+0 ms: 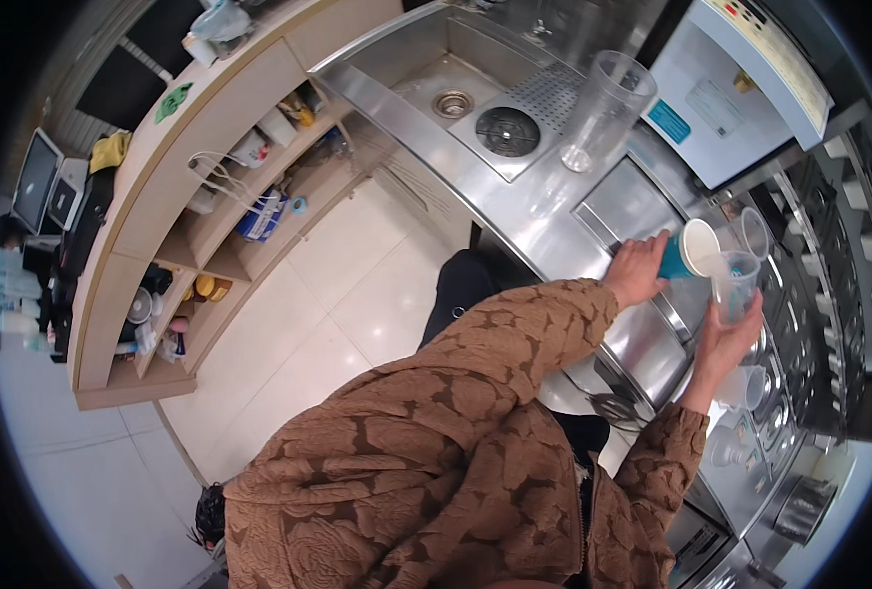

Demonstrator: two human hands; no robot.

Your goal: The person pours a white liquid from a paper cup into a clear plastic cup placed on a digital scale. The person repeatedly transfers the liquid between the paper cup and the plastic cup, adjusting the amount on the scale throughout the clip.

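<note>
My left hand (636, 271) grips a teal paper cup (675, 254), tilted with its white mouth towards a clear plastic cup. Pale, whitish matter passes from the paper cup's rim into the clear plastic cup (738, 283); whether it is liquid or ice I cannot tell. My right hand (730, 340) holds that clear cup from below, over the steel counter. Just behind it stands another clear cup (754, 232). A further clear plastic container (742, 388) is beside my right wrist.
A tall clear cylinder (607, 110) stands by a round rinser (508, 132) and a steel sink (406, 70). A white dispensing machine (738, 103) is at the upper right. Lidded steel wells (782, 324) line the far side. Wooden shelves (222, 184) with goods stand at left.
</note>
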